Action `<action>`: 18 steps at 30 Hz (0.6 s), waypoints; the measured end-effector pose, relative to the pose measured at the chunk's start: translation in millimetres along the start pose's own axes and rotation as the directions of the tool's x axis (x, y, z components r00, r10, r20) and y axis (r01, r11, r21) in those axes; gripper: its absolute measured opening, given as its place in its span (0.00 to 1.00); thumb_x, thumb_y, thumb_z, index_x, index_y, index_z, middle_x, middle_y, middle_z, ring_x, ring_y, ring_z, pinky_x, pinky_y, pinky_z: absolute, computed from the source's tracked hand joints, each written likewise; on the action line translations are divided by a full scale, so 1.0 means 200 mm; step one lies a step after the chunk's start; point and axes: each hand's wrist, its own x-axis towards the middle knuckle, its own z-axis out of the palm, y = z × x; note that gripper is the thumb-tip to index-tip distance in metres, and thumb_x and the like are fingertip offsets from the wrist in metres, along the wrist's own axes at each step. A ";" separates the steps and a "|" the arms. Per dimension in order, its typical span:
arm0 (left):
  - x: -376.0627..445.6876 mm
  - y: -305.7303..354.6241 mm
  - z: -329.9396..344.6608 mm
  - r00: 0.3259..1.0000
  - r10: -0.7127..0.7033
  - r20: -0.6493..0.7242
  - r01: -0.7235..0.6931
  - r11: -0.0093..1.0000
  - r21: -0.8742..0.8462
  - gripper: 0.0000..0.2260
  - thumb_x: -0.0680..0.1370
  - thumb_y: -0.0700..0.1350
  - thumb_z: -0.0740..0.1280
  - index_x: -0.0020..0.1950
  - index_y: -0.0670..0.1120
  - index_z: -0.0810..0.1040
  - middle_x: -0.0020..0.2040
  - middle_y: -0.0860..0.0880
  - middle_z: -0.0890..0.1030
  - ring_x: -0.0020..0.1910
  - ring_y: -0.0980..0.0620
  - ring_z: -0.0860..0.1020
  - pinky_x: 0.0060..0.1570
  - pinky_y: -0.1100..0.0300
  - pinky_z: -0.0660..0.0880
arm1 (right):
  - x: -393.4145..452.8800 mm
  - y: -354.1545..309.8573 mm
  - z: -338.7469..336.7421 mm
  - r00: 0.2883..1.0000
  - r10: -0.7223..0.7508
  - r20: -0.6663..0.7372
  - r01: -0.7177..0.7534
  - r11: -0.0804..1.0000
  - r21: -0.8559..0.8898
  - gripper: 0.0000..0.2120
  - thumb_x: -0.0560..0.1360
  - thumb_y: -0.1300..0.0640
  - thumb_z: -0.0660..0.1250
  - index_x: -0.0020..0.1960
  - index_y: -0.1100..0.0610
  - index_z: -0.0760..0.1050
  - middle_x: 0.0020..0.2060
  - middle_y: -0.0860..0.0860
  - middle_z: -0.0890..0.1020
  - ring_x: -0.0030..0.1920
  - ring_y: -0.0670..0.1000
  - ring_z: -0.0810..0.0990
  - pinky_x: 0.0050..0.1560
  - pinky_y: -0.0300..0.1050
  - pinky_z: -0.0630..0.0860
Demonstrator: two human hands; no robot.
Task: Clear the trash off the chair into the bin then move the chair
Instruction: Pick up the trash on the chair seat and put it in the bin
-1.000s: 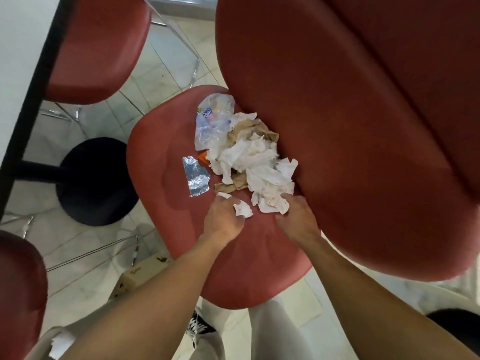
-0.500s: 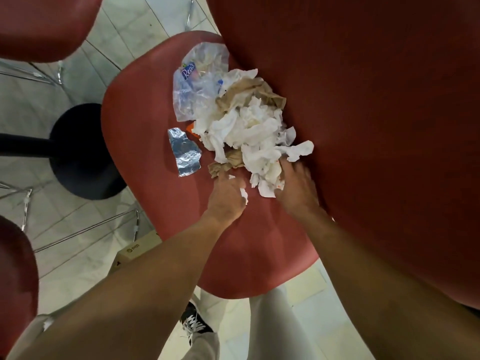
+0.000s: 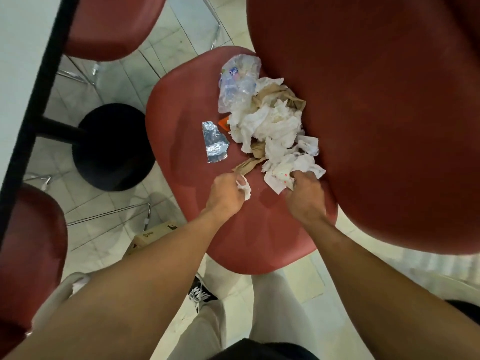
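Left hand fisted on a white tissue scrap; right hand clamped into the tissue pile's near edge, likely bunching it for one carry. Everything sits on the chair seat; bin unseen.

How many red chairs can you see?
4: the red plastic chair with trash, one behind it top left, one at left edge, one big at right. More may be hidden.

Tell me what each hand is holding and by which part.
Left hand pinches a small white tissue scrap by one end. Right hand grips the near edge of the crumpled white paper pile.
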 end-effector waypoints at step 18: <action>-0.99 -0.96 -0.59 0.942 -0.241 -0.234 0.155 0.930 -0.334 0.06 0.73 0.40 0.69 0.45 0.50 0.83 0.40 0.52 0.79 0.43 0.51 0.78 0.42 0.65 0.69 | -1.08 -0.89 0.39 0.974 -0.212 0.082 0.198 0.969 0.149 0.12 0.71 0.60 0.65 0.52 0.51 0.80 0.46 0.54 0.84 0.46 0.59 0.81 0.46 0.48 0.76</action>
